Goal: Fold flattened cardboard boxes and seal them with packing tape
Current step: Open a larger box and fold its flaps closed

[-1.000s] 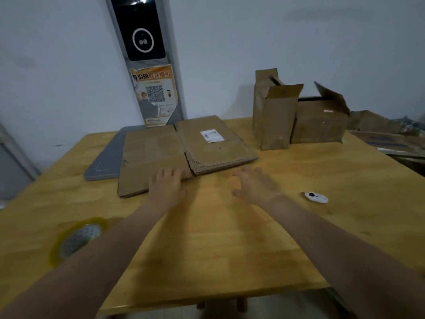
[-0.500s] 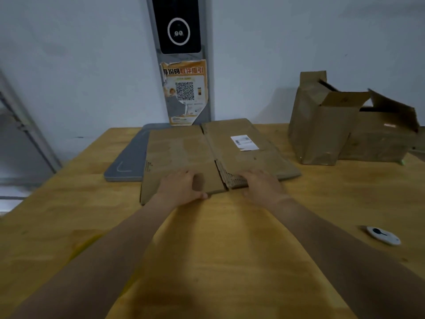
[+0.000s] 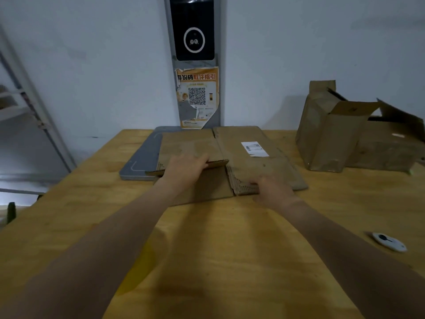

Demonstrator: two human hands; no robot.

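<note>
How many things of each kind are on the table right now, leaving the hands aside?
Flat boxes: 2
Standing boxes: 2
Grey board: 1
White gadget: 1
Total: 6

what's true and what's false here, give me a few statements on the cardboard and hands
The left hand grips a flat cardboard sheet's raised edge. True.
The white label sits on that sheet. False: it is on the cardboard stack beside it.
The right hand holds a tape roll. False: it touches the stack's near edge.
The standing boxes are taped shut. False: their flaps stand open.
A small white gadget lies on the table. True.
</note>
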